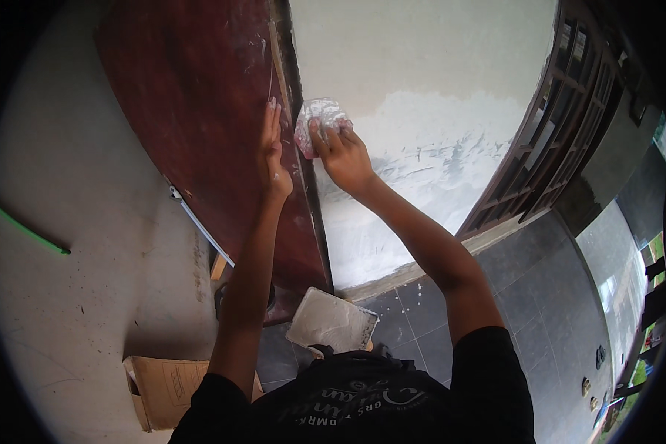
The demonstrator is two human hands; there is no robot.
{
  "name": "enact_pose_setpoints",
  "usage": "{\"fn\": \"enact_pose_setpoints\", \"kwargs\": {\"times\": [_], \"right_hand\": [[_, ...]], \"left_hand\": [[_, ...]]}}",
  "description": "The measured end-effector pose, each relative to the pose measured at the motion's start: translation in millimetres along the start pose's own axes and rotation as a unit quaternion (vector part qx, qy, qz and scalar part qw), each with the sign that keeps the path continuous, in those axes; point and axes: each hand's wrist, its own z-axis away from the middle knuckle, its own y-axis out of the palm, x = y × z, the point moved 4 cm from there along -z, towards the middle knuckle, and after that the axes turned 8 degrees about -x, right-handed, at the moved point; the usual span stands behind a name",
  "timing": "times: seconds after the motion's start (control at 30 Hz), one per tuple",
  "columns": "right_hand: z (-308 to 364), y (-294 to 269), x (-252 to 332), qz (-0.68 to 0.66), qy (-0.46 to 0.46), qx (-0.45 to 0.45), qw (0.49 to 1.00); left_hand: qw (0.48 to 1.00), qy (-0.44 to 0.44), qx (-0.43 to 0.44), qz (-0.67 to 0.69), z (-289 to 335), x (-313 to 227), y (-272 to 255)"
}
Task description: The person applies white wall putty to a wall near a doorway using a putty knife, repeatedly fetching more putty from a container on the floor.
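My right hand (345,161) grips a flat, squarish putty spreader (322,109) smeared with white and showing some red at its lower edge. It is held at the left edge of the pale wall (422,52), where the wall meets a dark gap. Wet-looking white putty (440,140) covers the wall's lower part in uneven strokes. My left hand (275,159) is raised with its fingers stretched out, at the edge of the dark red door (192,111); white smears mark its fingertips. Below my arms stands a square pan (348,304) holding pale putty.
A brown barred window (544,126) borders the wall on the right. Dark grey floor tiles (525,296) carry white drips. On the left are a cardboard box (166,388), a white strip (203,229) beside the door and a green hose-like piece (29,227). Small objects (588,388) lie far right.
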Motion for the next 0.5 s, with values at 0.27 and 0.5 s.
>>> {"fn": "enact_pose_setpoints", "kwargs": {"times": [0.27,0.5], "right_hand": [[58,-18,14,-0.07,0.015,0.011,0.997],[0,-1,-18,-0.036,0.045,-0.011,0.998]], "left_hand": [[1.0,-0.008,0.002,-0.002,7,-4,-5],[1.0,-0.015,0.01,0.008,5,-5,2]]}}
